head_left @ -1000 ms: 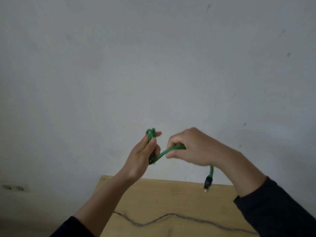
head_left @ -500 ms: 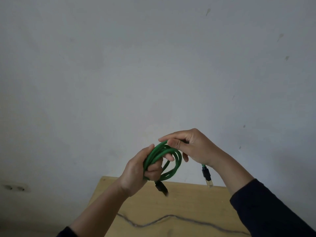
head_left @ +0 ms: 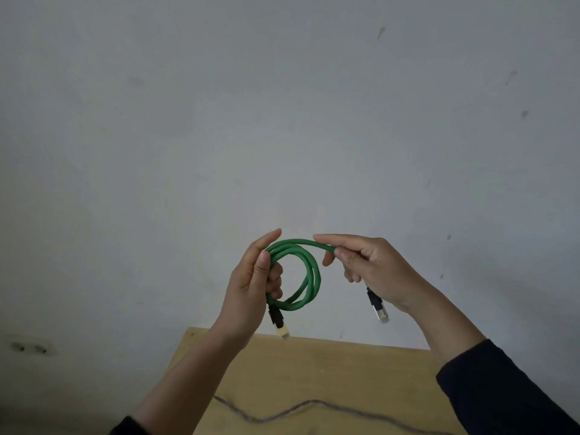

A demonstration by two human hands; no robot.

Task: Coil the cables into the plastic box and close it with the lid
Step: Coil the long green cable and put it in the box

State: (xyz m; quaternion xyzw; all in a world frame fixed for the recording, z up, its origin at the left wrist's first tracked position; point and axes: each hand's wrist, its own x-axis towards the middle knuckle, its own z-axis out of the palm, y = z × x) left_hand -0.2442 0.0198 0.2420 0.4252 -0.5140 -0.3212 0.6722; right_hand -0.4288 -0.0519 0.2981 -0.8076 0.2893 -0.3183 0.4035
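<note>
The left hand grips a coiled green Ethernet cable, fingers curled through the loops. The right hand pinches the cable's free stretch above a wooden table.

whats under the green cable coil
Below the green cable, held up by the left hand and right hand, lies the wooden table; its near part is out of frame.
</note>
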